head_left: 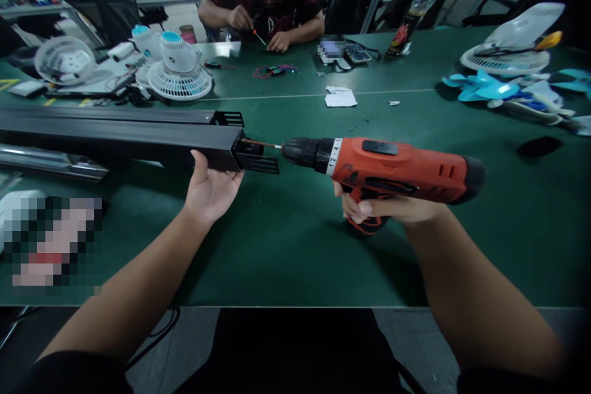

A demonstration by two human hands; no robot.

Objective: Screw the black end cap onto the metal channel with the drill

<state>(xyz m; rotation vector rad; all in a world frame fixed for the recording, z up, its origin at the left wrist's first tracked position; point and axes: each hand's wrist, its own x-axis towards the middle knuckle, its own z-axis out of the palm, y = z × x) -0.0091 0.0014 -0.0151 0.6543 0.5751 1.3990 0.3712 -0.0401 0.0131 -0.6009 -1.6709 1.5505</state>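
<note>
My right hand [369, 206] is wrapped round the handle of an orange and black cordless drill [401, 163]. Its long thin bit [263, 143] points left and reaches the open end of a long black square metal tube [184, 135]. Slotted black tabs [261, 164] stick out from that end. Under the tube's end, my left hand [215, 191] grips it from below, thumb up against the near side and the other fingers underneath. Whether the bit's tip touches anything inside is hidden.
A second black tube [166, 116] lies behind the first, and a shiny metal bar [50, 161] in front. White fan parts [180, 77] stand at back left, blue fan blades [484, 87] at right. Across the green table [295, 258], a person [265, 6] holds a screwdriver near a bottle [413, 18].
</note>
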